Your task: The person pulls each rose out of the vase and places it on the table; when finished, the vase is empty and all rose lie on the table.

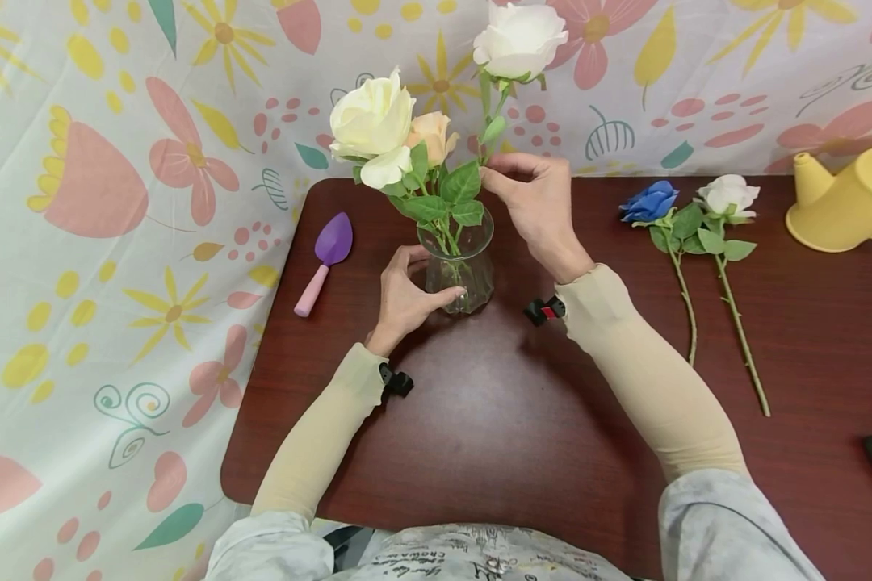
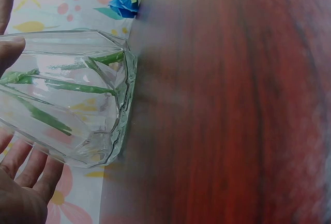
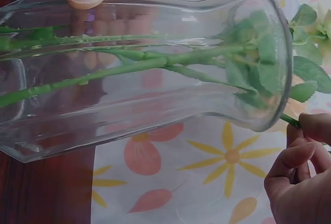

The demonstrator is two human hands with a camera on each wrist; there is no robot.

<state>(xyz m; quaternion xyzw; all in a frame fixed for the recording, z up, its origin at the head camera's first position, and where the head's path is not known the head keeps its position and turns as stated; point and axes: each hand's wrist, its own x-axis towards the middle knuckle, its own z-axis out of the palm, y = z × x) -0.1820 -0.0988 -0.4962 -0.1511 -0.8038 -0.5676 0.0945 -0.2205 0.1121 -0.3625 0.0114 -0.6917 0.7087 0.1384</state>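
My left hand (image 1: 407,297) holds the clear glass vase (image 1: 472,278) low on its body, thumb on the near side and fingers round the far side. A cream rose (image 1: 372,117) and a peach rose (image 1: 431,137) stand in the vase, leaning left. Their green stems (image 2: 77,85) show through the glass. Between thumb and fingers, my right hand (image 1: 536,202) pinches the stem of a white rose (image 1: 519,42), just right of the vase. In the right wrist view, that stem's cut end (image 3: 290,120) is right at the vase's rim.
A purple trowel (image 1: 333,238) with a pink handle lies left of the vase. To the right lie a blue rose (image 1: 650,202) and another white rose (image 1: 728,198), with a yellow watering can (image 1: 850,202) beyond. Behind the table (image 1: 480,452) hangs a flower-print cloth (image 1: 102,282).
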